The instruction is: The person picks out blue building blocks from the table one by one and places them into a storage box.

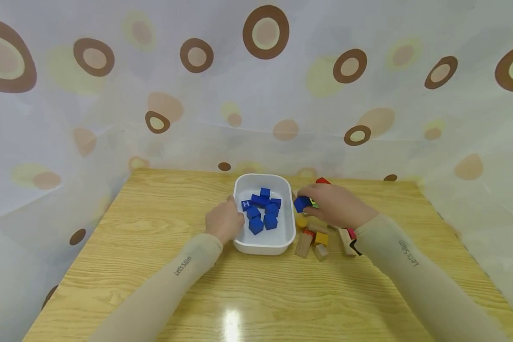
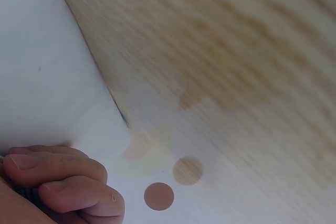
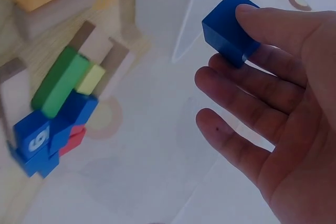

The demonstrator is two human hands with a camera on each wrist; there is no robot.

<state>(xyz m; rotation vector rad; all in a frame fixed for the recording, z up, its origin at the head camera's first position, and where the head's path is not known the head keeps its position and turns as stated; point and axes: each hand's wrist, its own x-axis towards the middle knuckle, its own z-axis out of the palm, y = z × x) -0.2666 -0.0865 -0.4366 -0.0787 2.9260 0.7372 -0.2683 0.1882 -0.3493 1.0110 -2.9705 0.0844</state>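
Observation:
My right hand [image 1: 337,204] pinches a blue cube [image 1: 301,204] between thumb and fingers, just off the right rim of a white plastic box [image 1: 265,250]. In the right wrist view the cube [image 3: 226,27] sits at the fingertips, with the other fingers spread loosely below. My left hand [image 1: 224,221] holds the box by its left side. Curled fingers [image 2: 79,192] lie against the white wall in the left wrist view; the thumb's hold is hidden there. Several blue blocks [image 1: 270,221] lie inside the box, one marked with a white H [image 1: 245,204].
Right of the box lies a loose pile of wooden blocks: plain ones [image 1: 304,245], a yellow-orange one [image 1: 321,238] and a red one [image 1: 322,181]. The right wrist view also shows a green block [image 3: 60,80] and several blue blocks [image 3: 32,136]. A patterned sheet [image 1: 256,95] hangs behind the table [image 1: 154,199].

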